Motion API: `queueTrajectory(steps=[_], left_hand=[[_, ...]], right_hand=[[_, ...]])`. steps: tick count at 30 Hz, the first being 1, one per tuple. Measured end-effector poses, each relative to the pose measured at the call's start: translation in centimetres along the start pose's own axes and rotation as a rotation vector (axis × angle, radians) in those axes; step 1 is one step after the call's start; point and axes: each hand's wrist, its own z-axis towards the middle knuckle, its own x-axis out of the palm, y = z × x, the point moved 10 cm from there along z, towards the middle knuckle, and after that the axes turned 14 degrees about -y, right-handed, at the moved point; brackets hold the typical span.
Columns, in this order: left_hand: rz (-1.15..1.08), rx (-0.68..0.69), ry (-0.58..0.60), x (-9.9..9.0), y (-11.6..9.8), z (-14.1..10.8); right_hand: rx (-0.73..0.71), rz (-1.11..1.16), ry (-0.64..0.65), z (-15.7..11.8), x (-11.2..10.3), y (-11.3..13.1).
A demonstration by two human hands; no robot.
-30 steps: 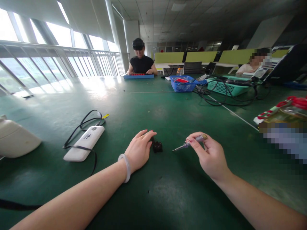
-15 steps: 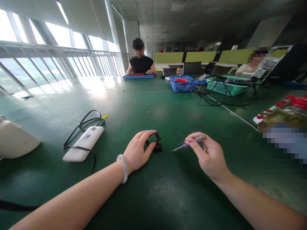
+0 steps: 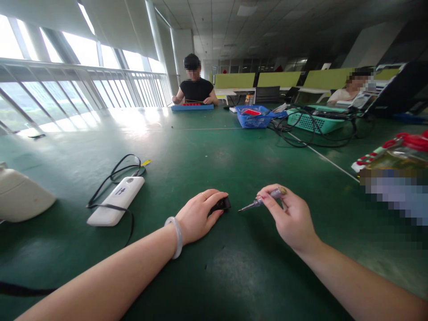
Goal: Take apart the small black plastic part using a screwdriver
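Note:
My left hand (image 3: 199, 215) rests low over the green table (image 3: 187, 285), its thumb and fingers closed around a small black part (image 3: 222, 204). Most of that part is hidden under the fingers; only its right end shows. A pale bangle (image 3: 176, 237) is on the left wrist. To the right, my right hand (image 3: 291, 217) grips a small screwdriver (image 3: 264, 199) with a clear purplish handle and a tan cap. The screwdriver's thin tip points left, a short gap away from the black part.
A white power bank (image 3: 117, 203) marked 14 lies at left with a black cable (image 3: 115, 171). Beside it is a white object (image 3: 25, 196). Farther back are a blue basket (image 3: 256, 119), a teal basket (image 3: 317, 121) with cables, a red-lidded jar (image 3: 404, 154), and a seated person (image 3: 196, 89).
The black part's open frame, raised before, has gone down under my left hand, which has moved slightly right and lowered its fingers. My right hand and the screwdriver have barely moved.

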Motion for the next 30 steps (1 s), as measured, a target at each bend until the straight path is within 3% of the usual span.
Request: queueTrajectory(steps=[11,30], left_hand=[[0.030,0.024,0.060,1.0,-0.2,0.0],[-0.035,-0.022,0.069,0.8,0.1,-0.2]], right_hand=[[-0.065,0.029,0.038,-0.4,0.4,1.0],[-0.172,0.110,0.112,-1.1,0.9,2.0]])
